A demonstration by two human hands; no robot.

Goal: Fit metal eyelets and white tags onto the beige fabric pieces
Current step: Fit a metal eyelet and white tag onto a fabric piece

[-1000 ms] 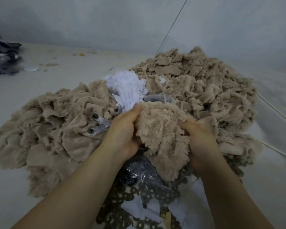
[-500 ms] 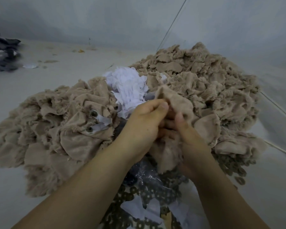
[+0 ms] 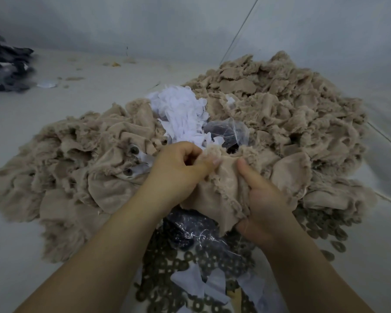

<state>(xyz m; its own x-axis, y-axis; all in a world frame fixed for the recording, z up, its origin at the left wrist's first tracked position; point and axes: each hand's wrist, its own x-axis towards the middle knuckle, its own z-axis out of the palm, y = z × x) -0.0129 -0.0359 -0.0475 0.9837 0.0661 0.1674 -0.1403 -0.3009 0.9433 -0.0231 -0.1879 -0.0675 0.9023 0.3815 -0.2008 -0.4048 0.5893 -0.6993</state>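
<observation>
Both hands hold one beige fabric piece (image 3: 224, 190) in front of me. My left hand (image 3: 178, 170) pinches its top edge with curled fingers. My right hand (image 3: 264, 197) grips its right side, thumb pressed on the smooth face. A big heap of beige fabric pieces (image 3: 280, 114) spreads behind and to the left. White tags (image 3: 181, 111) lie bunched at the heap's middle. Dark metal eyelets (image 3: 190, 267) are scattered below my wrists, some in a clear plastic bag (image 3: 190, 231). Fabric pieces with eyelets and tags fitted (image 3: 131, 161) lie left of my left hand.
Another clear plastic bag (image 3: 230, 132) sits behind my hands. Loose white tags (image 3: 190, 281) lie among the eyelets near me. A dark cloth pile (image 3: 5, 66) sits far left on the pale floor (image 3: 77, 91). Grey walls (image 3: 145, 23) rise behind.
The hands came together from holding a fluffy piece apart, then spread a little again. The piece now shows its smooth face, with the right thumb on it.
</observation>
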